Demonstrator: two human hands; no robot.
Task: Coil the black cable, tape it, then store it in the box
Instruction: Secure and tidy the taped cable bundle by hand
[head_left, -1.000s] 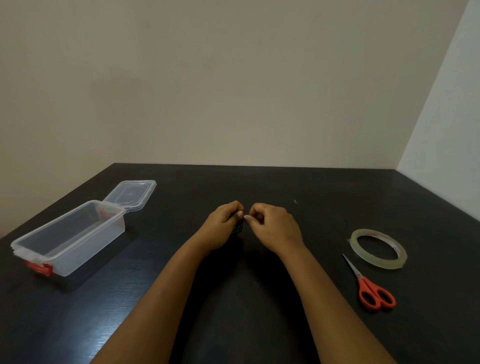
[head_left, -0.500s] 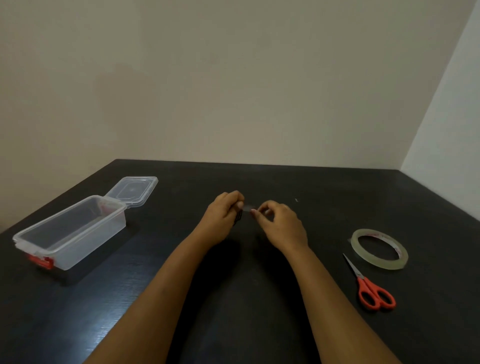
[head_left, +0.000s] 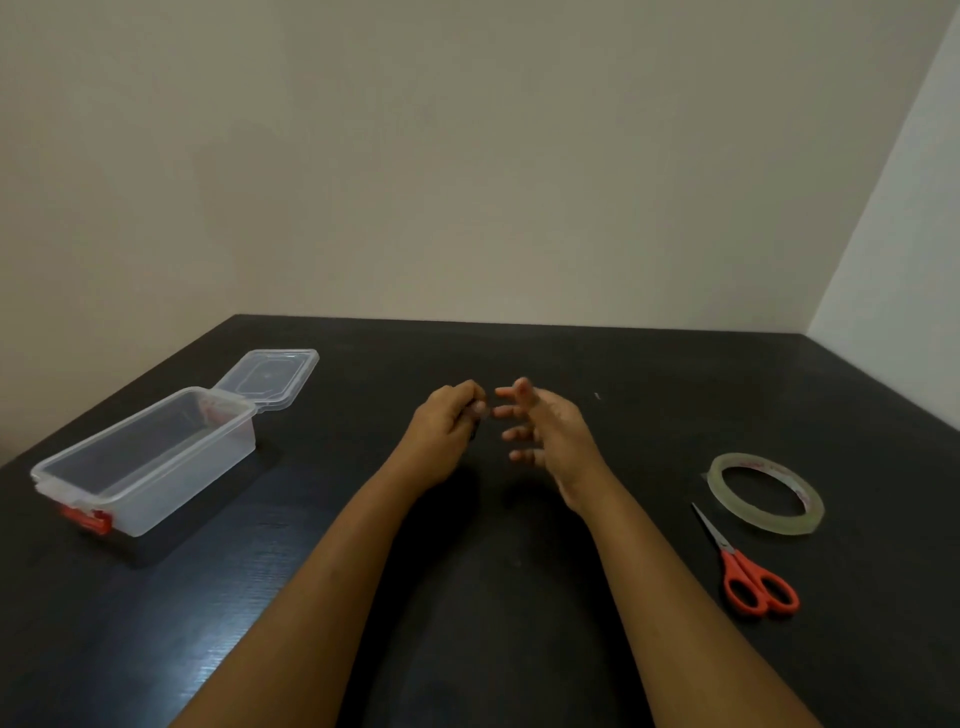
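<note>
Gripping cable (head_left: 474, 435) in left hand (head_left: 449, 431), fingers curled round it, coil mostly hidden. Hovering right hand (head_left: 545, 431) beside, fingers spread, holding nothing. Likely risking coil springing loose before reaching box (head_left: 182, 483) if one-handed grip slackening.

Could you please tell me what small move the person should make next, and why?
Probably carry the cable, gripped in the left hand, over to the box: its lid lies open, and the right hand is open, holding nothing. Whether it is taped, I cannot tell.
</note>
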